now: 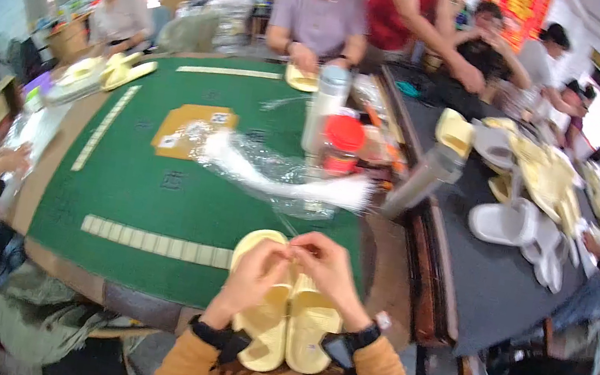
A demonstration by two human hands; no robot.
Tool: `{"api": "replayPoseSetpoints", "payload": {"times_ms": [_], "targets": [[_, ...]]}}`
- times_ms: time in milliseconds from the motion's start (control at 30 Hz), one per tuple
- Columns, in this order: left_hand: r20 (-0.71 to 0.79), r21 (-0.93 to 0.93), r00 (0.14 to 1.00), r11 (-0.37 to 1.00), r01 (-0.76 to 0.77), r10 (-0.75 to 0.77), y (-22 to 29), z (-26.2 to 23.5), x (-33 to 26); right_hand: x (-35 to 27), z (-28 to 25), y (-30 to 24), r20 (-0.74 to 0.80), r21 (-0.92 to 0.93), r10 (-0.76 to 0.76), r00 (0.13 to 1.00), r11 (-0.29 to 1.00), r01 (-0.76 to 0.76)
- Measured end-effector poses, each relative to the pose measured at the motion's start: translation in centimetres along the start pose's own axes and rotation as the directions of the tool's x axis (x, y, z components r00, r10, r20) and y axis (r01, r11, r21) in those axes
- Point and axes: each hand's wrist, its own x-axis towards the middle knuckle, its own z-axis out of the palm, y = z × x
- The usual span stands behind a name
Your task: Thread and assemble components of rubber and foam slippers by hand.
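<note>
A pair of pale yellow slippers (312, 335) lies side by side in front of me, over the table's near edge. My left hand (255, 275) and my right hand (328, 269) meet above them, fingertips pinched together. What the fingers pinch is too small to make out; a thin clear strand seems to rise just beyond them. Past my hands, a bundle of long white strands (323, 190) lies in crumpled clear plastic wrap (262, 181).
Green table matting (119, 190) bears rows of pale tiles (154, 243) and a tan card (176, 129). A red-lidded jar (342, 143) and tall cylinders (427, 180) stand to the right. Grey slippers (502, 221) and yellow ones pile on a dark table (460, 268). Other people sit around.
</note>
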Motion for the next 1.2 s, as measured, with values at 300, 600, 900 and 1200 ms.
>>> {"api": "replayPoseSetpoints", "payload": {"times_ms": [300,600,900,1200], "targets": [[-0.002,-0.048,0.999,0.998,0.047,-0.047,0.0,0.3,0.3,0.1,-0.2,-1.5,0.050,0.121,0.022,0.999,0.992,-0.028],[-0.100,-0.034,0.995,0.999,-0.009,0.006,0.1,0.0,0.2,0.2,0.2,-1.6,-0.043,0.238,-0.009,0.999,0.971,0.019],[-0.105,-0.025,0.994,1.000,-0.014,0.011,-1.4,0.2,0.5,0.5,0.0,-0.5,0.064,0.395,0.009,0.998,0.918,-0.034],[-0.123,-0.112,0.992,0.994,-0.010,-0.004,-1.4,0.1,0.3,0.1,0.3,0.0,0.131,0.349,0.068,0.989,0.930,-0.110]]}}
